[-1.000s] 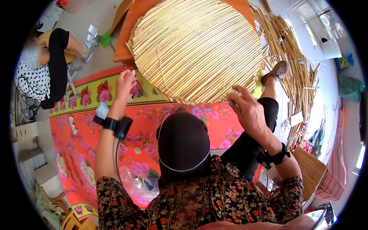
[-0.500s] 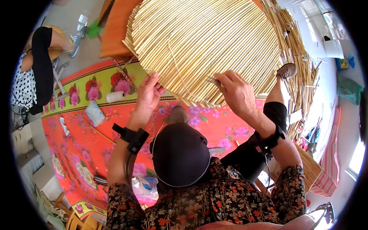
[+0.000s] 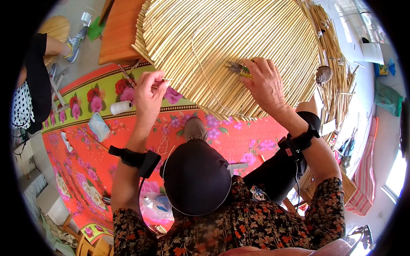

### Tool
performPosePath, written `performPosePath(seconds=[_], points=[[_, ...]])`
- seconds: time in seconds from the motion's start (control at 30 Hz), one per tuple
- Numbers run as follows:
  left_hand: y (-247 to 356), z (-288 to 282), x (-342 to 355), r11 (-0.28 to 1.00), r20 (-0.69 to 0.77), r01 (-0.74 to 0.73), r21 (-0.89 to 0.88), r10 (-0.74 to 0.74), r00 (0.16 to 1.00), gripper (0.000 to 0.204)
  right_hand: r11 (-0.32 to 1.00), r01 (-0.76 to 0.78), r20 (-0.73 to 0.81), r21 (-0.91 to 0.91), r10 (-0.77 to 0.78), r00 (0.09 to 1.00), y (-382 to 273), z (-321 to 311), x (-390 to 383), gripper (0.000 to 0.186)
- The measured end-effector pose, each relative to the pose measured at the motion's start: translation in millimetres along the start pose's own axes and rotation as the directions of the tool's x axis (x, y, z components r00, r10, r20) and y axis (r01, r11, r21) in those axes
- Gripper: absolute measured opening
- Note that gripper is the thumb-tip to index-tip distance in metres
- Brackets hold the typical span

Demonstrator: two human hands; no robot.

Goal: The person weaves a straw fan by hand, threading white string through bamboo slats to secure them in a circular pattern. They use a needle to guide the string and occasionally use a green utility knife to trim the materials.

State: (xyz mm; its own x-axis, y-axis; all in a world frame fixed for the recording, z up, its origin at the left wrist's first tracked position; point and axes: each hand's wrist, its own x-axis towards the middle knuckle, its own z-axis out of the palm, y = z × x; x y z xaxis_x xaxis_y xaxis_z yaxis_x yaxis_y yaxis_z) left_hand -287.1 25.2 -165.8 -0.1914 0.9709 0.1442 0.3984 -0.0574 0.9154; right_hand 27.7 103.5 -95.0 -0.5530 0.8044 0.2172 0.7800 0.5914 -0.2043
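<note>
A round mat of straw-coloured reed stalks (image 3: 183,51) lies before me, with a white cord (image 3: 203,74) running loosely across it. At its left edge my left hand (image 3: 148,94) is closed, thumb and fingertips pinching a thin, pale end that looks like string. Over the middle of the mat, my right hand (image 3: 267,87) grips snips (image 3: 235,68) with grey jaws and a green-yellow handle. The jaws point left, slightly apart, above the stalks. My right fingers partly cover the handle.
An orange wooden board (image 3: 121,34) stands left of the mat. A red floral cloth (image 3: 85,149) covers the floor, bearing a white thread spool (image 3: 121,107) and a pale packet (image 3: 99,126). Loose stalks (image 3: 337,72) are heaped at right. Another person's leg (image 3: 60,45) shows at far left.
My left hand has moved up and left, from the mat's edge, and now pinches the thin end. My right hand has shifted upward over the mat with the snips, which show more plainly.
</note>
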Motion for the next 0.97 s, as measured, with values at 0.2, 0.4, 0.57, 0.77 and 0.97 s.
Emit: performPosePath(seconds=[0.2,0.4,0.57,0.77,0.97], points=[[7,-7,10,0.998,0.039,-0.032,0.049,0.03,0.999,0.006,0.93,0.098,0.02,0.355,-0.112,0.993,-26,10,25,0.029],[5,-4,8,0.988,0.058,0.115,-0.104,-0.109,0.992,0.018,0.876,0.03,0.153,0.481,-0.117,0.981,-68,49,61,0.018],[17,-6,12,0.995,0.062,0.101,0.012,-0.102,0.993,0.032,0.858,-0.028,0.183,0.513,-0.077,0.98,-85,71,76,0.014],[23,-11,16,0.984,0.095,-0.082,0.16,0.067,0.993,0.028,0.854,-0.038,0.171,0.519,-0.06,0.983,-91,73,79,0.01],[15,-11,17,0.969,0.134,-0.095,0.228,0.065,0.989,0.023,0.851,-0.03,0.157,0.524,-0.062,0.986,-91,75,78,0.009]])
